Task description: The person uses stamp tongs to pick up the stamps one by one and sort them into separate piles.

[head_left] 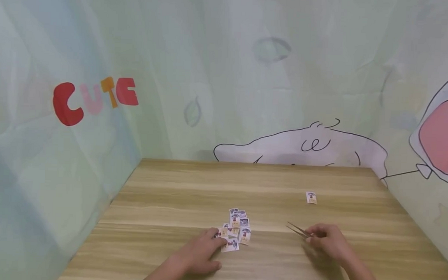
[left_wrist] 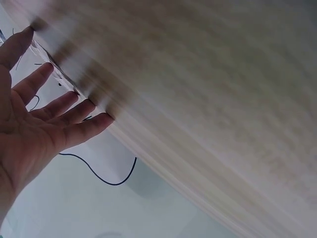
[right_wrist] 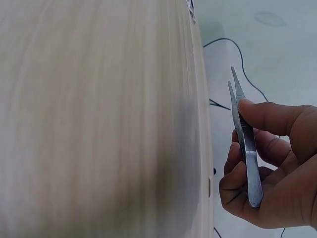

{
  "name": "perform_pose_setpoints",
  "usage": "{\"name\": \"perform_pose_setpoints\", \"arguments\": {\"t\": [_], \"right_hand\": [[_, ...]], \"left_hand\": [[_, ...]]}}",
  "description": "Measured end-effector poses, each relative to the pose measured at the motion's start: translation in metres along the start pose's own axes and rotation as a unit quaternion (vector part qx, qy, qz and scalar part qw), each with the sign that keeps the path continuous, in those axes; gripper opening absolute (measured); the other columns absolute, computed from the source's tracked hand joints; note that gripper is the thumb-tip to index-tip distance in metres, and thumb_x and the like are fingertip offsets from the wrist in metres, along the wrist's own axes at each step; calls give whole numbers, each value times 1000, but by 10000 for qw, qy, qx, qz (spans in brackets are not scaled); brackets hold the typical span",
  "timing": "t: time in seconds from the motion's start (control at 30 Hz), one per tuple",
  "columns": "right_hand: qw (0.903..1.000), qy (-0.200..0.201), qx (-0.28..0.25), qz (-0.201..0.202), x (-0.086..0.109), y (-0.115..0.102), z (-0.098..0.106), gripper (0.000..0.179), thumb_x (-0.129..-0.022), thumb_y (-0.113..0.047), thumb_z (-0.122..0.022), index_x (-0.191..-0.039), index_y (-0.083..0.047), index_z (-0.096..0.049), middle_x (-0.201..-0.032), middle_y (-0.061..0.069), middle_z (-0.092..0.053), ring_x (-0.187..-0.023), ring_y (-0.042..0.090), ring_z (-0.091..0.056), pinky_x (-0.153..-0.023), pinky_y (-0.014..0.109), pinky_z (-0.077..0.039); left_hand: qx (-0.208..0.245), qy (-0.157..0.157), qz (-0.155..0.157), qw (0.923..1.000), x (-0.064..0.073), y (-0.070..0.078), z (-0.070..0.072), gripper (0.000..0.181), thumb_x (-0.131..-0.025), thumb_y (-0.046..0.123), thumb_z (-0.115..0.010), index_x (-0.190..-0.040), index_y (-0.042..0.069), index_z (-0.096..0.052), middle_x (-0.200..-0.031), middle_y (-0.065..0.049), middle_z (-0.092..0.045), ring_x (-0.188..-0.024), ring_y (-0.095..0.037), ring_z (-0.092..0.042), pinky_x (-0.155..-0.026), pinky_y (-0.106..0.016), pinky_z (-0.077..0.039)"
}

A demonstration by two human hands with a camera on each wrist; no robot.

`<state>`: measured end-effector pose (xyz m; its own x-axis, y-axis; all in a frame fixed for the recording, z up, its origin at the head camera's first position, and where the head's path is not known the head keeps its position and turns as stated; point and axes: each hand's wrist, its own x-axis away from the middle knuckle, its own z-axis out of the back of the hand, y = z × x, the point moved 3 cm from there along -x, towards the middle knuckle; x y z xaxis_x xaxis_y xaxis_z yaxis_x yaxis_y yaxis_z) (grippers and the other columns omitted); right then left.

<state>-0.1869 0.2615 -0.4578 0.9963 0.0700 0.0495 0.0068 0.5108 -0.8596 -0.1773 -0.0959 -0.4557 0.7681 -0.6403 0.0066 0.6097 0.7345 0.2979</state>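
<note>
Several small printed paper pieces, like stamps (head_left: 235,220), lie in an overlapping cluster left of the table's middle. My left hand (head_left: 201,251) rests at the cluster's near left side, its fingertips on the nearest pieces; the left wrist view shows its fingers (left_wrist: 62,104) spread and fairly straight against the table. Right of the cluster, my right hand (head_left: 328,241) holds metal tweezers (right_wrist: 247,148) between thumb and fingers. The tweezers' tips are slightly apart with nothing between them, and they point left toward the cluster. One single stamp (head_left: 311,198) lies farther back on the right.
The wood-grain table (head_left: 163,191) reaches back to a pale printed curtain (head_left: 219,74) with cartoon drawings and coloured letters. That curtain also encloses the left and right sides. A shadow falls on the table beneath my right hand.
</note>
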Motion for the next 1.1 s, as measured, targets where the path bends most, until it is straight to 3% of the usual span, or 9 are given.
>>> {"name": "perform_pose_setpoints", "arguments": {"t": [0.37, 0.63, 1.1], "right_hand": [[9980, -508, -41, 378, -2, -12, -16, 25, -73, -3, -71, -96, 6, -65, -76, 6, -58, -71, 21, -52, -60, 27, -46], [9939, -1033, -64, 371, -5, -13, -34, 24, -74, -7, -71, -96, 2, -65, -79, 5, -55, -75, 21, -50, -62, 27, -45], [9833, -1509, 201, 995, -6, -31, -62, 17, -71, -1, -70, -87, -1, -67, -75, 1, -58, -68, 16, -51, -59, 25, -43]], "left_hand": [[190, 26, -73, 9998, -1, -3, -1, 53, -77, 34, -70, -123, 13, -59, -129, -17, -46, -114, -31, -46, -95, -46, -39], [97, -40, -99, 9999, 0, -3, 0, 47, -76, 35, -70, -119, 16, -62, -124, -14, -50, -113, -28, -47, -94, -44, -40], [57, -232, -74, 9997, 1, -2, 3, 49, -77, 34, -70, -121, 18, -60, -127, -12, -49, -114, -26, -46, -94, -44, -41]]}}
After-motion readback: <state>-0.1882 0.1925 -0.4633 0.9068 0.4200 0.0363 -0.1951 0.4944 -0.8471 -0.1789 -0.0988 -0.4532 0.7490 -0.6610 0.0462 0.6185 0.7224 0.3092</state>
